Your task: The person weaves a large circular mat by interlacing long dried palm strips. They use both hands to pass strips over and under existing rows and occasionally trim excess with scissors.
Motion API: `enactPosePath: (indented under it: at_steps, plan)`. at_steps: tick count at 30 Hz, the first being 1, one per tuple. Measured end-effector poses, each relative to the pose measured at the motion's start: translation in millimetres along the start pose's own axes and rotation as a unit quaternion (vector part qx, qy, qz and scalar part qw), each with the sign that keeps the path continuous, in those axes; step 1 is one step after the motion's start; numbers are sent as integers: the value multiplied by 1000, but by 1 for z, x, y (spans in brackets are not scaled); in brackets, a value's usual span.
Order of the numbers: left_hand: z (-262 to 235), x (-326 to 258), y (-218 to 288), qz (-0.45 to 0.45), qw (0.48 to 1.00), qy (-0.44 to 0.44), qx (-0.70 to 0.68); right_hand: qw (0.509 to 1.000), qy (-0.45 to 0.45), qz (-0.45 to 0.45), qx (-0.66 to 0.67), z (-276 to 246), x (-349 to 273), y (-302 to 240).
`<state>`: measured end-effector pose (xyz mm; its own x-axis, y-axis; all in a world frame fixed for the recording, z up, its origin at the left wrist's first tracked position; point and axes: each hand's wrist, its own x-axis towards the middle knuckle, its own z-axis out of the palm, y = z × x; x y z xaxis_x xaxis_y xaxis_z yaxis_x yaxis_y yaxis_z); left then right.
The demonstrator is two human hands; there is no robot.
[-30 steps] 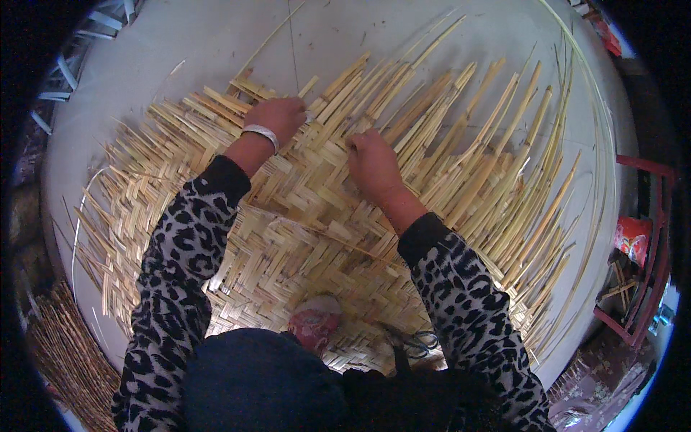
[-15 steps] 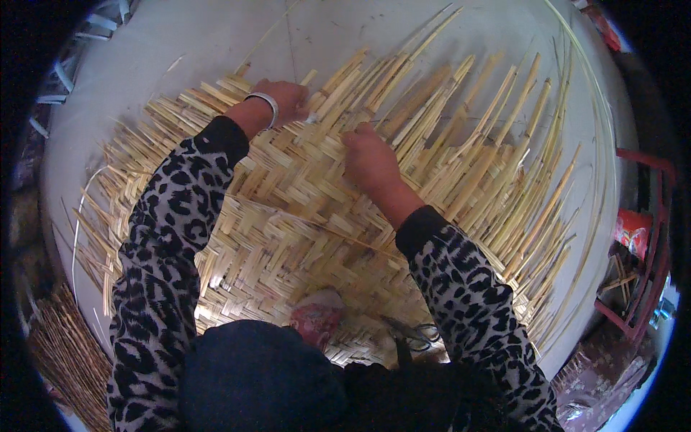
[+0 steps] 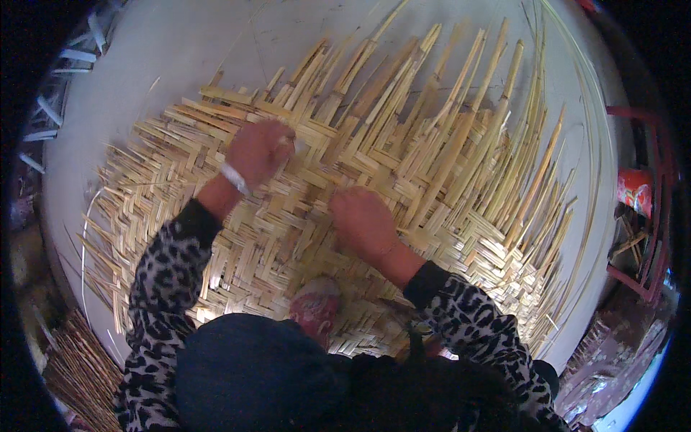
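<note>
Beyond fringed mat (image 3: 296, 225), apparently wide floor (image 3: 194, 47)

The head view (a fisheye) looks down over both hands (image 3: 260, 155) (image 3: 364, 225).

A smooth grey floor (image 3: 194, 43) spreads left of a dark red furniture frame (image 3: 665, 187). Below that frame sits shiny patterned cloth (image 3: 612, 367), edged by bluish-white brightness; far to the frame's left, pale slats (image 3: 78, 55) flank the floor.
</note>
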<state>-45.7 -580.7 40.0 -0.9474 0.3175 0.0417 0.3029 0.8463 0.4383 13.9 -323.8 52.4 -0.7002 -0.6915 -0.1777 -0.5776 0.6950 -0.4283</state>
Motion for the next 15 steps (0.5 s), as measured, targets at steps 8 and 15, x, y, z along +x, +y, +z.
enactPosePath:
  at_steps: [8,15]
  plan:
    - [-36,-31,37,-125,953,-272,-55,983,102,120,98,-40,-53,32]
    - [-83,-2,40,-96,940,-313,-93,925,27,255,280,-58,-135,78]
